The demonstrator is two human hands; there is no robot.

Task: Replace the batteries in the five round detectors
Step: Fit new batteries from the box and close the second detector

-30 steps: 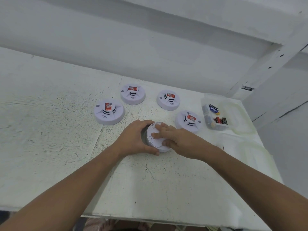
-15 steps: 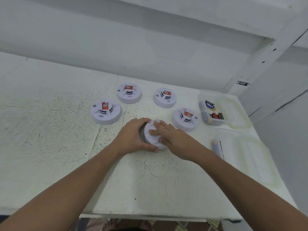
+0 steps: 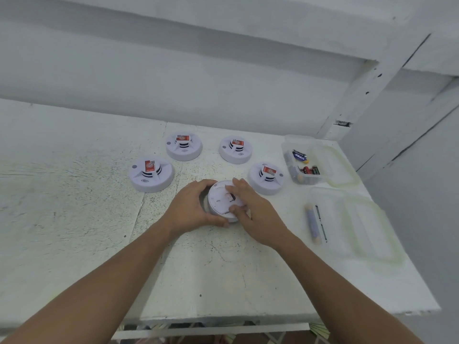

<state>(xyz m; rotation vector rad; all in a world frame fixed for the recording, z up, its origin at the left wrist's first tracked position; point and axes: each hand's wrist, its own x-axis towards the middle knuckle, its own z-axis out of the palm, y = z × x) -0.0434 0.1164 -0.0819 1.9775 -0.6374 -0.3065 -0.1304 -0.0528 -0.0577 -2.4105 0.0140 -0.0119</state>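
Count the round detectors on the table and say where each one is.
5. Four sit in an arc: far-left detector, back-left detector, back-right detector, right detector. The fifth detector is in front, back showing, gripped by the left hand, right hand on it. None appears hidden.

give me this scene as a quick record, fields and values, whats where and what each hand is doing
held detector: back up, between both hands
left hand: grips its left rim
right hand: fingers and thumb on its upturned back
other detectors: four, face up, red labels, in an arc behind
far tub: open, loose batteries inside
near tub: open, blurred contents at its left side
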